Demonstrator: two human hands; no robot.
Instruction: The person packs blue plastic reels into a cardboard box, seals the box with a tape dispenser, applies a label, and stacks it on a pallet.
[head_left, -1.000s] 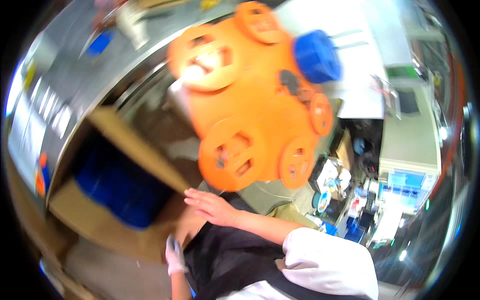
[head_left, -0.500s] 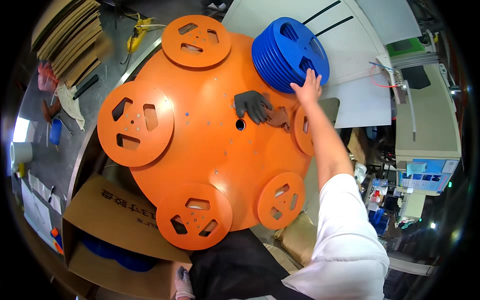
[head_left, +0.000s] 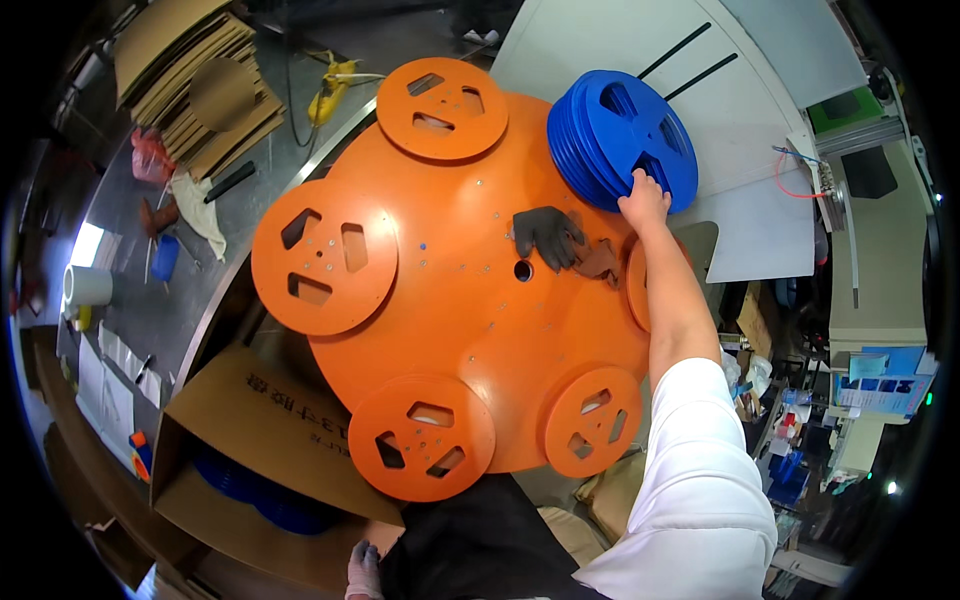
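Note:
A stack of blue plastic reels (head_left: 660, 120) leans tilted at the far right of a large orange round table (head_left: 450, 310). My bare right hand (head_left: 646, 203) is closed on the near rim of the top blue reel, fingertips at one of its cutouts. My left hand (head_left: 364, 573), in a pale glove with grey fingertips, is low at the bottom edge beside an open cardboard box (head_left: 290, 420); its grip is not clear. More blue reels (head_left: 260, 495) lie inside that box. A dark grey glove (head_left: 548, 236) and a brownish one (head_left: 600, 263) lie near the table's centre hole.
Orange slotted discs (head_left: 325, 258) ring the table, one partly behind my right forearm. To the left, a metal bench (head_left: 240, 235) carries stacked cardboard (head_left: 200, 90), a yellow tool (head_left: 332, 95) and a white roll (head_left: 88, 287). A white panel (head_left: 720, 150) with two black slots stands behind the reels.
My right hand has gone from spread fingers at the reel's edge to a closed grip on it. The whole view has shifted, moving the scene right and slightly down.

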